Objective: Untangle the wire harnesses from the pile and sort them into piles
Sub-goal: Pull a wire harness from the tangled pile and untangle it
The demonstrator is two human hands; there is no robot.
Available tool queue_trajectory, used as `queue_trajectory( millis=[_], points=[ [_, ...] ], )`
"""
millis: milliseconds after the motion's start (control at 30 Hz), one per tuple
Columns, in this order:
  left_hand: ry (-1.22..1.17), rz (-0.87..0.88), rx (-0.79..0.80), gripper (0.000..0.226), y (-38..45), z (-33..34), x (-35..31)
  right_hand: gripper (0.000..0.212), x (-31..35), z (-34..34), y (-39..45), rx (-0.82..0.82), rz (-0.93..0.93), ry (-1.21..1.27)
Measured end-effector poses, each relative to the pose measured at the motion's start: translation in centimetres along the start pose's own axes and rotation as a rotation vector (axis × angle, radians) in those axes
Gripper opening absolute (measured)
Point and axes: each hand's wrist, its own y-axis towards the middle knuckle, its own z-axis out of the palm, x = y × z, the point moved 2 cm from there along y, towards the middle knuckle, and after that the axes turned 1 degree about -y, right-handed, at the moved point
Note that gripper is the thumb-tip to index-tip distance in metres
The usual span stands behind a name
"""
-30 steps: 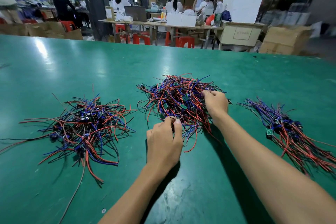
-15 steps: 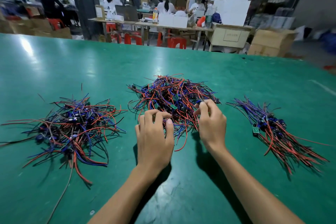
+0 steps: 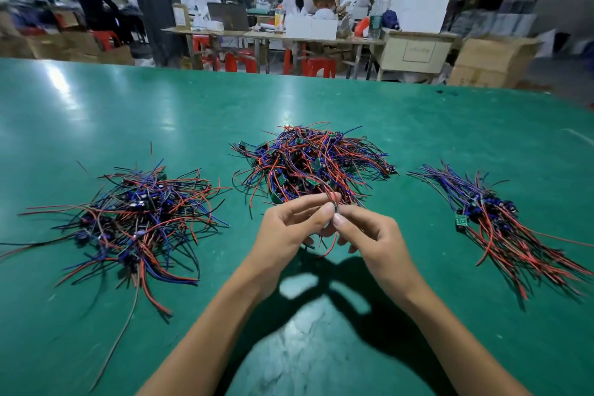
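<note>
Three heaps of red, blue and black wire harnesses lie on the green table [image 3: 321,347]. The tangled middle pile [image 3: 308,161] is straight ahead. A loose, messy pile [image 3: 135,215] sits to the left, and a pile with its wires laid parallel [image 3: 501,222] sits to the right. My left hand [image 3: 286,228] and my right hand [image 3: 369,235] are raised just in front of the middle pile, fingertips meeting. Together they pinch one wire harness [image 3: 332,243], whose red wire hangs down between them.
The table's far edge runs across the view. Beyond it are work tables, red stools [image 3: 241,61], cardboard boxes [image 3: 488,61] and several people, some seated and some standing. A small green circuit board [image 3: 462,221] lies at the right pile's near-left side.
Both hands have lifted off the middle pile and come together in front of it, drawing one harness out. Before, they were reaching into the pile on the table.
</note>
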Motion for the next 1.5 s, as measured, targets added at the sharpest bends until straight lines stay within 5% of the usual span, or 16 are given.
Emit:
queue_trajectory(
  millis=[467,800,1200,1367,1500],
  points=[
    [0.175,0.174,-0.057,0.019,0.5,-0.5,0.6,0.003,-0.1,-0.8,0.1,-0.171,0.166,0.074],
    [-0.167,-0.021,-0.025,0.021,0.3,0.1,0.6,0.017,0.8,0.2,0.0,-0.155,0.568,0.726],
    [-0.122,0.019,-0.188,0.02,0.3,-0.2,0.4,0.025,0.9,0.5,0.0,-0.184,0.457,0.616],
    [-0.016,0.042,-0.026,0.032,0.1,-0.1,0.0,0.018,1.0,1.1,-0.2,-0.218,0.228,0.514],
    [0.084,0.18,-0.058,0.023,0.2,-0.3,-0.5,0.033,0.8,1.5,-0.1,-0.255,0.281,0.51]
  ],
)
